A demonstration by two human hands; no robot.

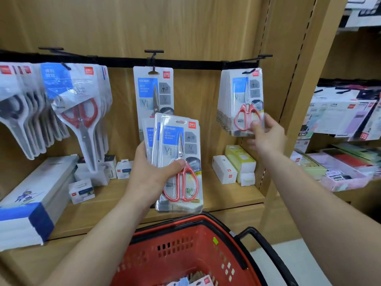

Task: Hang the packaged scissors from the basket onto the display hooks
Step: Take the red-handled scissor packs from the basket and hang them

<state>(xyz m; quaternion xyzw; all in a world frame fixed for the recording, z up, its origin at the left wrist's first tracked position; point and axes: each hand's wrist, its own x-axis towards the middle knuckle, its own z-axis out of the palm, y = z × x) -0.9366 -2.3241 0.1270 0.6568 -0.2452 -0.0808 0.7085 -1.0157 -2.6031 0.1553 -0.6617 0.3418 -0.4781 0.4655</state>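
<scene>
left hand (148, 174) fingers (142, 151) grip glossy blister packs (179, 162) | right hand (268, 137) at hung packs (241, 100) (grip blurred)

Bare back panel (195, 91) lies open between the single hung pack (153, 89) and the full stack (241, 100) at right.

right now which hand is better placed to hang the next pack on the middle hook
Probably left: the left hand grips the held packs just below the middle hook, while the right hand is off at the right hook's packs.
</scene>
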